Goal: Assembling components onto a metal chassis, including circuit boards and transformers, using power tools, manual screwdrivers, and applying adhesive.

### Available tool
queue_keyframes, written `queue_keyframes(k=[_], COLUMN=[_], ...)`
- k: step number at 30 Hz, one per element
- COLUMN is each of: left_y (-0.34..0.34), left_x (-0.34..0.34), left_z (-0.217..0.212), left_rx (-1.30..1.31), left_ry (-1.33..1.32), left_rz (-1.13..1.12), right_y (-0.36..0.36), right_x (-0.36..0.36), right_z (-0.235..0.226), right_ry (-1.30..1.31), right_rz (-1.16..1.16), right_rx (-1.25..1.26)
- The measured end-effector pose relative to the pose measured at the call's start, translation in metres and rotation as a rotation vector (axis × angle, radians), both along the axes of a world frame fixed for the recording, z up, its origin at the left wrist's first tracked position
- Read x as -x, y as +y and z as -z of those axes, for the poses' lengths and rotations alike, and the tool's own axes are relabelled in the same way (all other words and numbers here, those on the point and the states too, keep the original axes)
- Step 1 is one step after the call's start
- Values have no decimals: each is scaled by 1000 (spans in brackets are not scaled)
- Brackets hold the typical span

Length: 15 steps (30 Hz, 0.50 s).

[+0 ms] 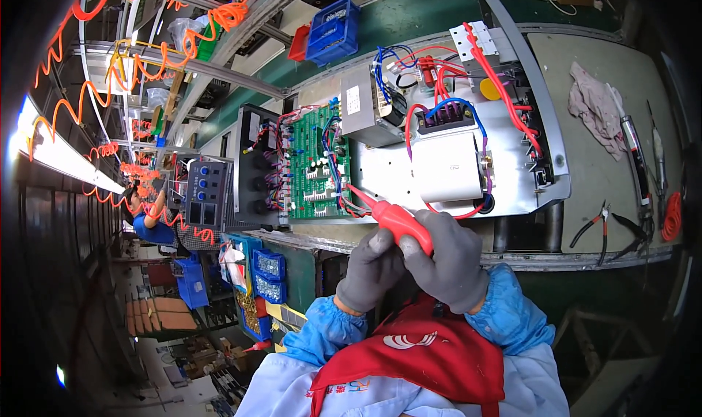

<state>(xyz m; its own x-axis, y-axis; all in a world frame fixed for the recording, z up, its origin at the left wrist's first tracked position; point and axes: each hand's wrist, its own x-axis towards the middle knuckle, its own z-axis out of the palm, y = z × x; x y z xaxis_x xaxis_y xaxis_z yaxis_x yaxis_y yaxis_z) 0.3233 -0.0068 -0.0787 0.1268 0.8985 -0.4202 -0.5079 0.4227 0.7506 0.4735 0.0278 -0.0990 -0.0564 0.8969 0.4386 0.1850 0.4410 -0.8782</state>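
Far left, we see a person in blue (150, 223) bent beside a dark control panel with blue knobs (207, 201), under coils of orange hose (124, 88). Moving in, a green circuit board (316, 170) stands at the left end of an opened metal chassis (468, 161) on the counter (599, 176), with red and blue wires (446, 88) looping over the top.

Now our own hands, low in the middle, both in grey gloves. Our left hand (371, 269) is curled closed and touching the butt of the red-handled screwdriver (395, 221); our right hand (451, 260) is wrapped tight around the handle just beside it. The screwdriver slants up and left, its tip in the wiring at the lower edge of the green board.

Further right, we see red-handled pliers (601, 223) near the counter's front edge, a crumpled pink rag (596, 110) behind them, and some long tools (638, 161) at the far right.
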Motion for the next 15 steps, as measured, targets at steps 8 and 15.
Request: queue_keyframes(k=[8,15], left_y=[3,3], left_x=[8,6], left_z=[2,-1], left_rx=[4,8], left_ry=[-65,-73], left_rz=[-16,-18], right_y=[10,12], right_x=[4,-1], right_z=[-2,-7], right_ry=[-26,-72], right_rz=[-3,-44], right_rx=[-28,-24])
